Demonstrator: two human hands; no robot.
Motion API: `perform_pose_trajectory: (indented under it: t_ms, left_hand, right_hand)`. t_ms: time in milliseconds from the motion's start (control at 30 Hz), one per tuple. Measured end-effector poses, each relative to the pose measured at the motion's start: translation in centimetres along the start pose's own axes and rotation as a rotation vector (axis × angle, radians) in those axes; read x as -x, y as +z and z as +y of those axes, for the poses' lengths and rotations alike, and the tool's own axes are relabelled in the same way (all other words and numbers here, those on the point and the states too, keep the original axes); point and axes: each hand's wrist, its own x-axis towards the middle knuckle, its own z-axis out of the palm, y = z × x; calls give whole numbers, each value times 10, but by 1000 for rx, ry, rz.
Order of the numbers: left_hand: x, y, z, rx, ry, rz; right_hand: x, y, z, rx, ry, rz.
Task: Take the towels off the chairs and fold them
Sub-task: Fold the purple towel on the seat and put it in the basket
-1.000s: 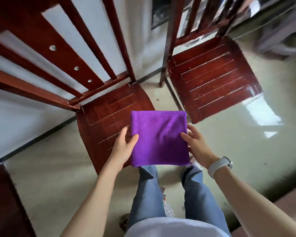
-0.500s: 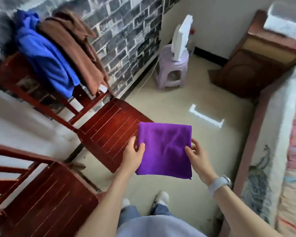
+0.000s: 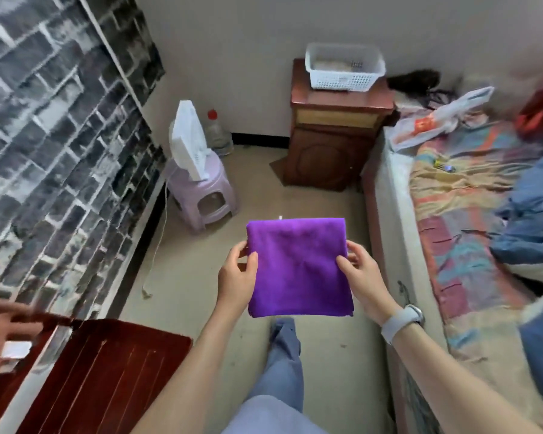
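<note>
At the far left a dark brick-patterned wall (image 3: 54,145) runs back into the room, and in the lower left corner the red slatted seat of a wooden chair (image 3: 107,377) shows; no towel is visible on the part in view, though a blurred brownish shape at the very edge cannot be made out. Further back stands a lilac plastic stool (image 3: 201,195) carrying a white fan (image 3: 187,142), with a clear bottle (image 3: 217,133) behind it and a cord (image 3: 156,245) trailing over the floor beside the wall. Then comes the left hand (image 3: 237,277), its grip grasping the left edge of the purple towel (image 3: 298,264), thumb on top and fingers beneath. The towel is held in the air over the floor, in front of the person's body and above one trouser leg, already folded into a neat square and kept flat and level, probably so that the layers do not slip apart while it is carried. The right hand (image 3: 362,274), with a pale wristband, grasps the opposite edge in the same pinch. Beyond stands a wooden cabinet (image 3: 336,136) bearing a white basket (image 3: 345,65), a likely place for folded towels. At the right lies a bed (image 3: 452,220) strewn with a plastic bag (image 3: 436,120) and blue cloth (image 3: 533,220). The floor between towel and cabinet looks open.
</note>
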Motion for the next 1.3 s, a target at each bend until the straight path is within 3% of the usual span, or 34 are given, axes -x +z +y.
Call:
perform_pose_trajectory:
  t_ms: [500,967,1300]
  left_hand:
    - [-311,130,160,-1,77,-155]
    - [-594,321,294,96,-78,-152]
    - [-752,376,320,-98,-101,-110]
  right_hand:
    - [-310,-65,-108,-93,83,104]
    - [-660,-161,-182,-178,142,77]
    - [-834,-145,-213,-99,194,17]
